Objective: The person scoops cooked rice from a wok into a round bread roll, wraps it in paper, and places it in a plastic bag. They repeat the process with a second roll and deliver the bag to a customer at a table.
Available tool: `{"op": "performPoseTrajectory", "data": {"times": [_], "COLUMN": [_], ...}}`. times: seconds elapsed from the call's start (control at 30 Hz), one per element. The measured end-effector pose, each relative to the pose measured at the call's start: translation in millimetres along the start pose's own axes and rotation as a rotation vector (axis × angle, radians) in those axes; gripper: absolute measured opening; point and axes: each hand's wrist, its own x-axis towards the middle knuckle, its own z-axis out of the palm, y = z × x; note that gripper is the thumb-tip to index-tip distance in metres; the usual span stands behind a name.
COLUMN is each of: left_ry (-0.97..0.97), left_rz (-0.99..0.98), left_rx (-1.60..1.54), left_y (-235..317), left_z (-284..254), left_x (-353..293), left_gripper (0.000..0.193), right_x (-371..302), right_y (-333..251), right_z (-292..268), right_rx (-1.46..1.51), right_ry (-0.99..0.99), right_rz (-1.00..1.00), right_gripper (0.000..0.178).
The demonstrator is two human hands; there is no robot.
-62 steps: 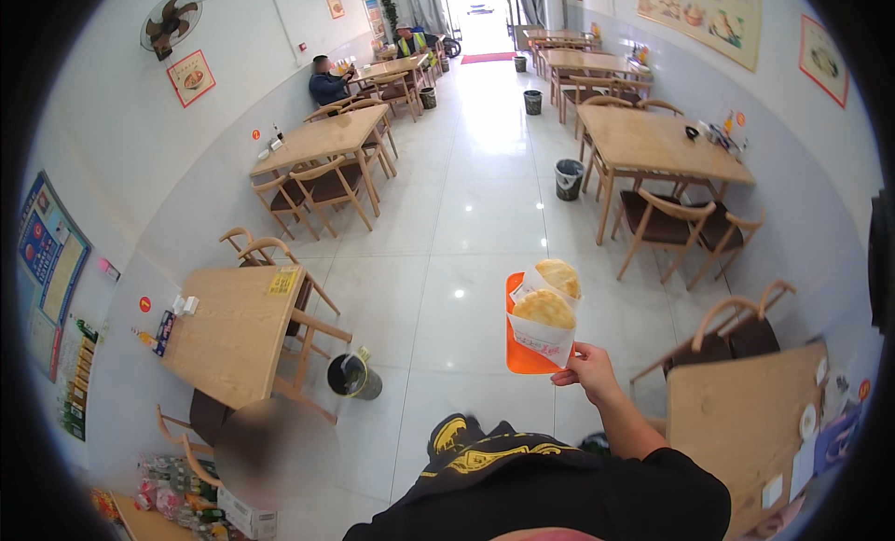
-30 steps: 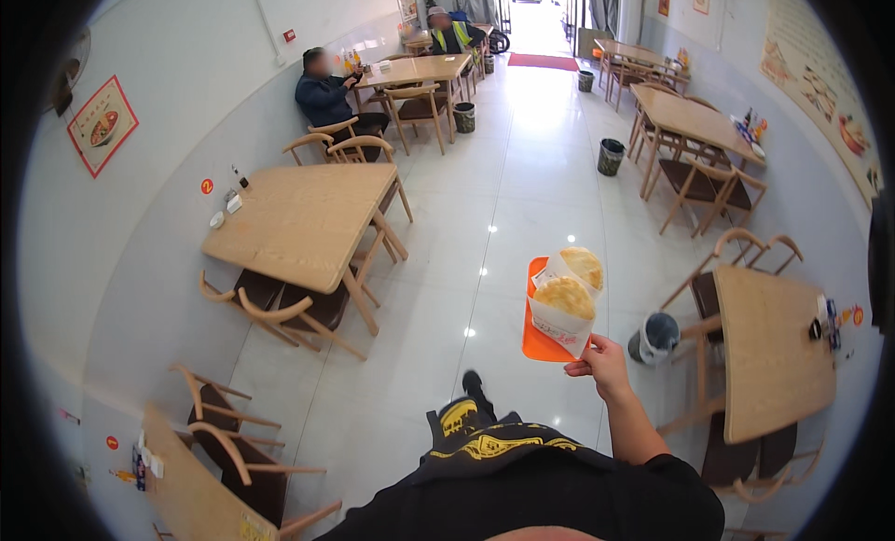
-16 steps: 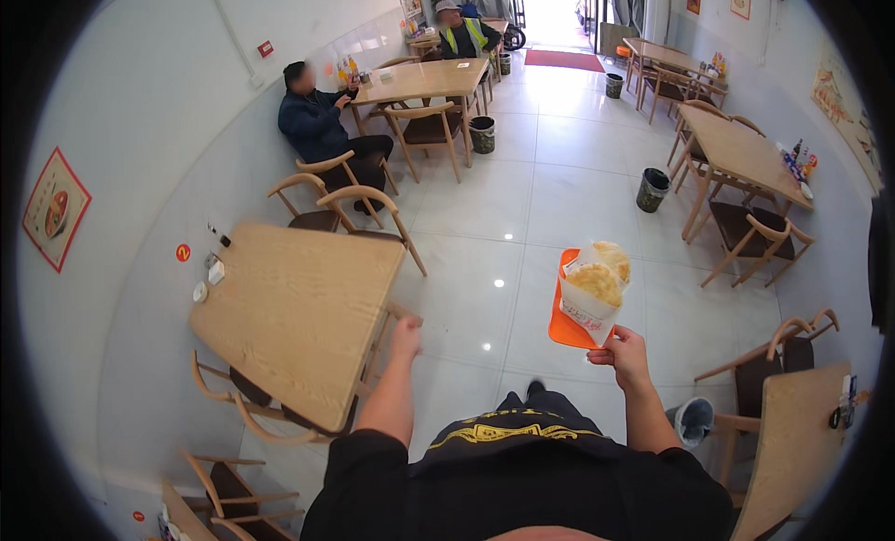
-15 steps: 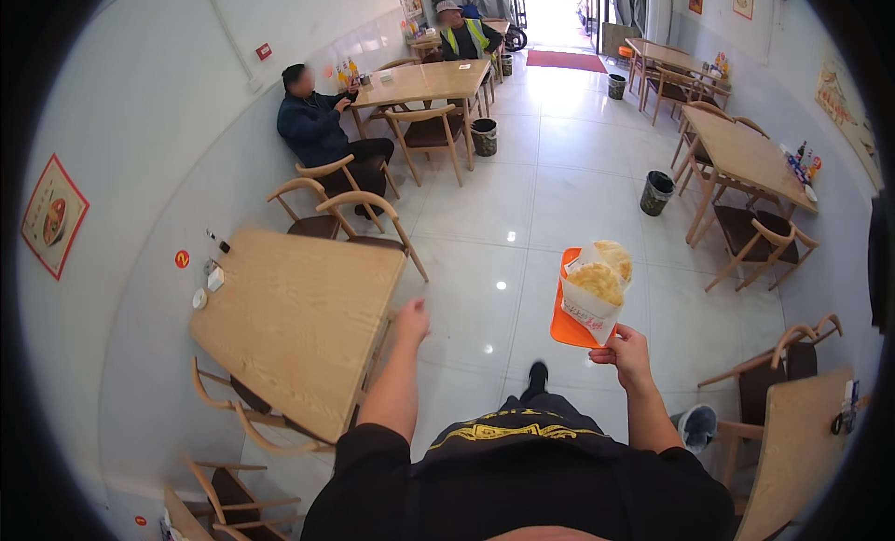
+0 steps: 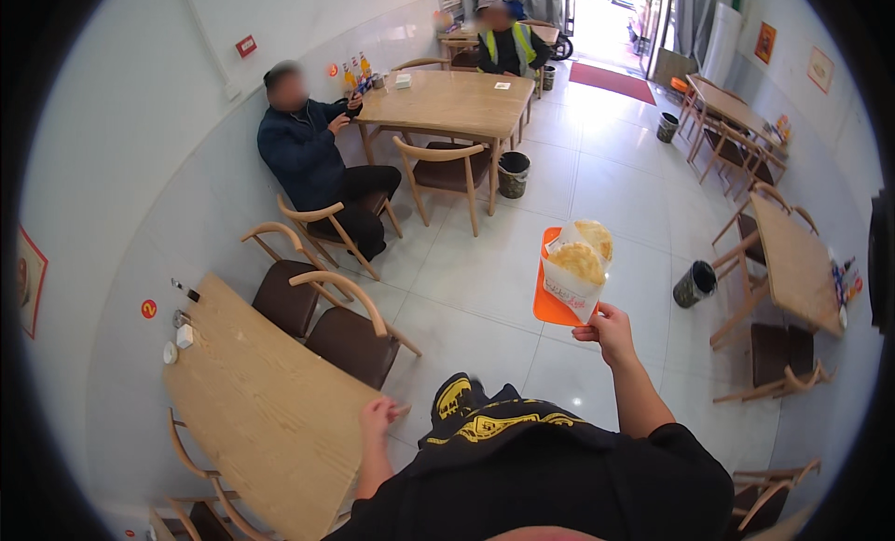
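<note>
My right hand (image 5: 608, 334) is closed on the near end of an orange tray (image 5: 551, 308), held out in front of me. On the tray lie two round golden flatbreads, a nearer flatbread (image 5: 575, 259) and a farther flatbread (image 5: 596, 239), tucked in white paper sleeves (image 5: 573, 292) with print on them. My left hand (image 5: 378, 418) hangs low by the corner of a wooden table (image 5: 270, 392), its fingers loosely curled with nothing visible in them. I cannot make out whether it touches the table.
A seated person (image 5: 312, 159) is beside another table (image 5: 438, 103) ahead on the left; a person in a yellow vest (image 5: 511, 51) sits farther back. Brown chairs (image 5: 354, 340) flank the near table. Bins (image 5: 695, 284) stand on the tiled floor. More tables (image 5: 797, 252) line the right; a red mat (image 5: 612, 82) lies by the doorway.
I have moved forward, so the seated people and their tables look closer. My left hand has swung back and down toward the near table's corner; my right hand still holds the tray.
</note>
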Motion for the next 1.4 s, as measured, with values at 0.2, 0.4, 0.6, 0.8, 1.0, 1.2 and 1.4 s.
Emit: {"op": "performPoseTrajectory", "data": {"times": [0.2, 0.4, 0.6, 0.8, 1.0, 1.2, 1.4], "left_ry": [0.413, 0.158, -0.159, -0.012, -0.259, -0.066, -0.035], "left_rz": [0.001, 0.097, 0.385, 0.066, -0.316, -0.659, -0.706], "left_rx": [-0.067, 0.094, 0.595, 0.582, 1.198, 0.949, 0.889], "left_y": [73.9, 244.9, 342.9, 237.7, 109.3, 133.5, 156.7], "left_z": [7.8, 148.9, 292.1, 285.6, 246.7, 306.0, 356.1], "left_x": [164.5, 381.4, 505.7, 567.5, 416.2, 314.6, 297.0], "left_gripper": [0.009, 0.018, 0.028, 0.027, 0.034, 0.035, 0.036], "right_x": [210.7, 414.5, 645.0, 876.0, 1072.0, 1197.6, 1256.2], "right_y": [-45.2, -88.6, -105.5, -103.1, -87.7, -56.1, -46.8], "right_z": [60.6, 128.0, 200.9, 297.9, 390.1, 463.5, 505.3], "right_rx": [-0.016, -0.036, -0.101, -0.121, -0.143, -0.114, -0.028], "right_ry": [-0.021, -0.054, -0.168, -0.305, -0.400, -0.375, -0.351], "right_rz": [0.016, 0.048, 0.087, 0.177, 0.257, 0.331, 0.420], "right_gripper": [0.036, 0.033, 0.028, 0.030, 0.029, 0.035, 0.033]}}
